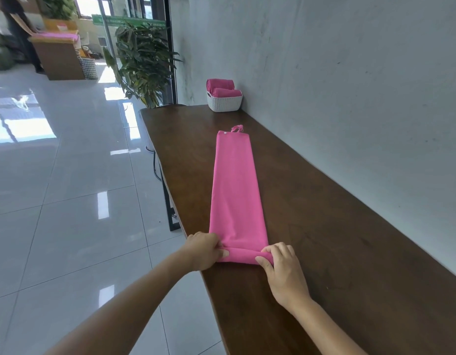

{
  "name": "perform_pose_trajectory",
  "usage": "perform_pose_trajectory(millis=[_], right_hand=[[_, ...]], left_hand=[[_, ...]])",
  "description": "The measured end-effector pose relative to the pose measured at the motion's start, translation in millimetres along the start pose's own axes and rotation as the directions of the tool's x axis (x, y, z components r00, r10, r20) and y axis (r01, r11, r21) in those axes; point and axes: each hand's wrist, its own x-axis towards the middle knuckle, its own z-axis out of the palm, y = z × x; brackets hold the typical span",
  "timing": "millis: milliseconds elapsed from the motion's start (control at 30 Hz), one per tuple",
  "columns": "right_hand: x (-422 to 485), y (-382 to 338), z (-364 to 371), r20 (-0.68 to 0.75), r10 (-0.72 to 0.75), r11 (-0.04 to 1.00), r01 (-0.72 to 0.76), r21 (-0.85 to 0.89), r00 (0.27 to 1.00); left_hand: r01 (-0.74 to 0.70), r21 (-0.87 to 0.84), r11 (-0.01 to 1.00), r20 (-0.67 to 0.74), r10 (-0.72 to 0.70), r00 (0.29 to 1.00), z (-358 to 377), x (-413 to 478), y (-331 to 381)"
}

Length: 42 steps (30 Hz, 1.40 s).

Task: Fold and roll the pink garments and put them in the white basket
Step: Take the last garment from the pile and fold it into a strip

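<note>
I am pinching the near, rolled-over end of the long pink fabric garment (236, 190) with my left hand (205, 249) and right hand (283, 271), one at each corner. It is lying folded into a narrow strip along the dark brown wooden table (337, 239), a small loop at its far end. Beyond it, the white woven plastic basket (224, 102) is holding two pink rolls (223, 88) against the grey wall (350, 60).

Bare left hand (204, 249), bare right hand (283, 269), bare forearms (134, 301).

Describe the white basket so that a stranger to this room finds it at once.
Follow the long dark table along the grey wall to its far end. There stands the white basket, beside the wall. On the table, only it is white, with two pink rolls inside.
</note>
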Motion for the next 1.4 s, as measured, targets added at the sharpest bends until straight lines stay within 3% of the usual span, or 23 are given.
perform_pose_trajectory(millis=[100, 167, 233, 333, 433, 567, 700, 900, 1133, 1200, 1267, 1400], right_hand=[[1, -2, -4, 0.101, 0.072, 0.997, -0.072, -0.002, 0.992], [6, -3, -6, 0.152, 0.122, 0.992, -0.127, 0.022, 0.981], [13, -4, -8, 0.181, 0.167, 0.983, -0.179, 0.049, 0.969], [25, -9, -13, 0.218, 0.224, 0.966, -0.246, 0.08, 0.95], [32, -11, -13, 0.195, 0.249, 0.968, -0.253, -0.006, 0.949], [30, -14, -10, 0.065, 0.263, 0.96, -0.255, -0.113, 0.963], [21, -10, -3, -0.086, 0.15, 0.988, -0.151, -0.007, 0.985], [10, 3, -3, -0.072, 0.005, 0.999, -0.002, 0.043, 0.997], [29, -6, -11, 0.063, 0.156, 0.965, -0.165, 0.205, 0.986], [38, -9, -15, 0.135, 0.213, 0.952, -0.236, 0.193, 0.968], [48, -12, -18, 0.19, 0.251, 0.946, -0.282, 0.162, 0.949], [64, -14, -20, 0.267, 0.313, 0.924, -0.357, 0.139, 0.911]], left_hand=[[0.065, -0.184, 0.981, 0.084, -0.05, 0.995, -3, 0, 2], [0.092, -0.262, 0.961, 0.04, -0.084, 0.996, -2, -2, 3], [0.084, -0.211, 0.974, -0.131, -0.114, 0.985, 5, -7, 4], [-0.028, -0.144, 0.989, -0.475, -0.044, 0.879, 23, -16, 7], [-0.205, -0.04, 0.978, -0.599, 0.141, 0.788, 41, -20, -1], [-0.286, 0.09, 0.954, -0.617, 0.279, 0.736, 53, -19, -17], [-0.298, 0.068, 0.952, -0.622, 0.274, 0.733, 49, -14, -17], [-0.228, -0.173, 0.958, -0.541, 0.101, 0.835, 36, -4, -12], [-0.03, -0.493, 0.869, -0.296, -0.135, 0.946, 9, 15, -7], [-0.012, -0.508, 0.862, -0.326, -0.179, 0.928, 9, 19, -5], [-0.022, -0.423, 0.906, -0.453, -0.19, 0.871, 14, 19, -2], [-0.151, -0.085, 0.985, -0.668, 0.056, 0.742, 28, 15, -1]])
